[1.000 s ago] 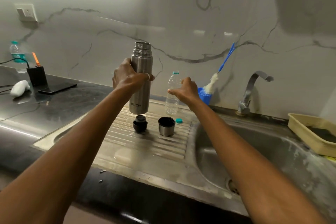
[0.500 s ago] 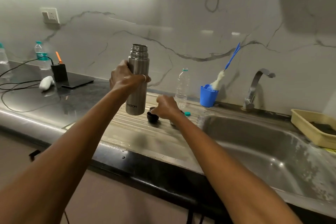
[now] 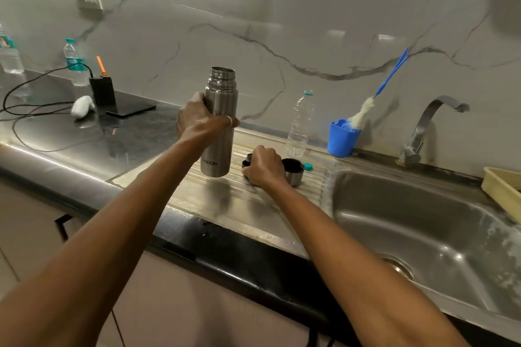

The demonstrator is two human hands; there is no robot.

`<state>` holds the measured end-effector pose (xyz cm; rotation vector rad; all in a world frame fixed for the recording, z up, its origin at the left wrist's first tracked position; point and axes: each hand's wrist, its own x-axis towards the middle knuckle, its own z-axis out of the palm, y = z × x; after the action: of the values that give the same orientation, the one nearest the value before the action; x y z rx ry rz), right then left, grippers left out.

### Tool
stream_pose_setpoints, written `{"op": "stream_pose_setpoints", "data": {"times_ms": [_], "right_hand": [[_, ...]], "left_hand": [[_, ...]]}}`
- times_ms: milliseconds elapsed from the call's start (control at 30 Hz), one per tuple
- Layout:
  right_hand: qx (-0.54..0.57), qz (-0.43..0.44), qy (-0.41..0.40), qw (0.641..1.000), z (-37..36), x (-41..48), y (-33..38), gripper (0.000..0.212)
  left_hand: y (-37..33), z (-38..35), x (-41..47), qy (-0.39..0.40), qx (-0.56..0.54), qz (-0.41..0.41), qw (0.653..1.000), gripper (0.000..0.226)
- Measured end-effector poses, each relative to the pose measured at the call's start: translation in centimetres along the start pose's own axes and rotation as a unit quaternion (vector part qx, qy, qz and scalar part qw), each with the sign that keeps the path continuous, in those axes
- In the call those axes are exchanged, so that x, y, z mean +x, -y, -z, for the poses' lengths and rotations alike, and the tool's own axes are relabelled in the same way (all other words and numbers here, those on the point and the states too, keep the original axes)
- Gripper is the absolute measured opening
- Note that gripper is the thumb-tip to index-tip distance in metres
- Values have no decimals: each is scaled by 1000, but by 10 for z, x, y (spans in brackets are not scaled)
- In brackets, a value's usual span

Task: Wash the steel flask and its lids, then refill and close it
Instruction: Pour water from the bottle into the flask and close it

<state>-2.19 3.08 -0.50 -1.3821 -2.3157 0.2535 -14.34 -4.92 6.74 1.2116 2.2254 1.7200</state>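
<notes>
**Inner lid in your right hand, open flask mouth up at 11 o'clock**

Your left hand point(image 3: 201, 122) is wrapped round the middle of the steel flask point(image 3: 222, 101), thumb on the near side and fingers curled across the front. The flask stands upright, its long axis running 12 to 6, with the open threaded mouth at the top. Its base seems to hang just above the ribbed drainboard point(image 3: 225, 203).

Your right hand point(image 3: 263, 167) is down on the drainboard at about 4 o'clock from the flask body, just beside its base. Its fingers are curled over the black inner lid point(image 3: 247, 160), gripping it; only an edge of the lid shows past the knuckles.

The steel cup lid point(image 3: 293, 175) sits mouth-up at 3 o'clock from that hand, close against it. A teal cap point(image 3: 309, 167) lies just beyond, and the plastic bottle point(image 3: 300, 124) stands at 1 o'clock. The sink point(image 3: 423, 222) lies off to the right.

You cannot see into the flask, so whether it is filled is unknown. If it is, closing likely comes next, and it turns on one relation: the mouth lies up at 11 o'clock from your right hand. That hand already holds the lid, so lift it along that line and bring it down along the flask's upright axis. A tilted lid would probably cross the threads.
</notes>
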Motion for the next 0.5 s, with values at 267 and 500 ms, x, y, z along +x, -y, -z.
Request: {"op": "stream_pose_setpoints", "data": {"times_ms": [267,500], "right_hand": [[97,-28,-18,995,27,-3,-5,34],[173,-23,-41,984,84,-2,-22,43]], "left_hand": [[-8,-10,-5,7,-10,-7,1000,64],[-16,-29,-23,27,-14,-10,999,61]]}}
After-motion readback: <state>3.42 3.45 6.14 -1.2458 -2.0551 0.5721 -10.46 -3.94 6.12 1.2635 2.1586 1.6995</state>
